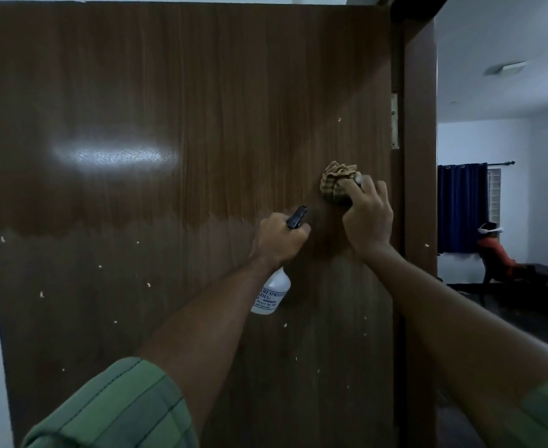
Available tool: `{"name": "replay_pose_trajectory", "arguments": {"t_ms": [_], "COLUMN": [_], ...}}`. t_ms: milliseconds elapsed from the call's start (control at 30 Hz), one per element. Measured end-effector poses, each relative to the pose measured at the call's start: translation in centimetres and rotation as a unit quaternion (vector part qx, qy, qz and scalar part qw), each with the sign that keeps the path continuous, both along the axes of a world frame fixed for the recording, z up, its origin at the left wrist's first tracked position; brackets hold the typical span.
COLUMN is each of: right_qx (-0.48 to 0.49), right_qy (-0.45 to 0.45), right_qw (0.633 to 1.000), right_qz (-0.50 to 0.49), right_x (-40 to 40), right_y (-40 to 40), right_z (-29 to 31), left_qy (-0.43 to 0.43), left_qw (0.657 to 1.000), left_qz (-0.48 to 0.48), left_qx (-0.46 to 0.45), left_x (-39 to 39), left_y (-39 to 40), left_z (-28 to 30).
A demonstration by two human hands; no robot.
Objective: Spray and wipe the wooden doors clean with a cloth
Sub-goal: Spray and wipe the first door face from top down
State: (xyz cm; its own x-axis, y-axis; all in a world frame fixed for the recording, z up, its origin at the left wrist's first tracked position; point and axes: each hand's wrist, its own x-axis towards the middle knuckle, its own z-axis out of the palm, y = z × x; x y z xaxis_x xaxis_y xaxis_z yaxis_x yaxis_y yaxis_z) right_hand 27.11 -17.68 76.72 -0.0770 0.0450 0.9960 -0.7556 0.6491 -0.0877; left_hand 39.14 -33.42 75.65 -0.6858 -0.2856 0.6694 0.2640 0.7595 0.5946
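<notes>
A brown wooden door (169,108) fills most of the view. Its upper part looks darker and damp, with a bright glare patch at the left. My left hand (277,240) grips the neck of a white spray bottle (272,294) with a black nozzle, held close to the door. My right hand (368,218) grips a bunched tan checked cloth (336,182) and presses it against the door near the hinge edge. Pale specks dot the lower half of the door.
A metal hinge (394,121) joins the door to the brown frame (419,156) on the right. Beyond the doorway is a room with a dark blue curtain (460,205), and a person in an orange top (495,250) sits there.
</notes>
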Motion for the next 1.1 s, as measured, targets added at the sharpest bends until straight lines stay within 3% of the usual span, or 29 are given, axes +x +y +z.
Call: {"name": "replay_pose_trajectory", "arguments": {"t_ms": [67, 200, 267, 400, 500, 567, 633, 700, 767, 833, 933, 1000, 1100], "right_qx": [0.012, 0.212, 0.248, 0.056, 0.024, 0.114, 0.246, 0.319, 0.274, 0.14, 0.054, 0.129, 0.292], "right_qy": [0.007, 0.129, 0.149, 0.02, 0.004, 0.06, 0.143, 0.189, 0.167, 0.092, 0.036, 0.078, 0.199], "right_qw": [1.0, 0.969, 0.957, 0.998, 0.999, 0.991, 0.958, 0.928, 0.946, 0.985, 0.997, 0.988, 0.934], "right_qz": [-0.004, 0.011, 0.012, 0.027, 0.027, 0.032, 0.031, 0.029, 0.031, 0.029, 0.037, 0.042, 0.048], "right_x": [0.5, 0.1, -0.2, 1.4, 2.6, 2.4, 1.6, 0.7, 1.0, 2.2, 3.8, 3.9, 3.1], "right_y": [-1.1, -1.2, -0.5, -1.9, -3.6, -4.2, -3.7, -2.8, -2.9, -3.6, -5.9, -7.1, -6.4], "right_z": [-2.2, -11.3, -9.5, -0.3, -0.9, -5.7, -9.8, -8.9, -5.5, -1.8, -2.0, -6.0, -9.7], "left_qy": [0.006, 0.016, 0.016, 0.017, 0.022, 0.03, 0.036, 0.042, 0.038, 0.031, 0.033, 0.039, 0.036], "left_qw": [1.0, 1.0, 1.0, 1.0, 1.0, 0.999, 0.999, 0.998, 0.998, 0.998, 0.997, 0.997, 0.998], "left_qz": [0.003, 0.015, 0.012, 0.005, 0.008, 0.013, 0.022, 0.034, 0.036, 0.04, 0.047, 0.046, 0.033], "left_qx": [0.006, 0.015, 0.005, -0.012, -0.02, -0.016, -0.018, -0.025, -0.034, -0.047, -0.053, -0.045, -0.044], "left_x": [0.3, 1.3, 1.7, 2.2, 2.7, 3.2, 3.6, 4.0, 4.4, 4.5, 4.9, 5.3, 6.0], "left_y": [-0.3, -0.3, -0.4, -1.4, -2.0, -2.2, -2.6, -3.0, -3.8, -4.6, -5.2, -5.2, -5.4], "left_z": [0.0, 0.4, 0.7, 0.9, 0.8, 0.8, 0.6, 0.5, 0.4, 0.3, -0.1, -0.3, -0.4]}}
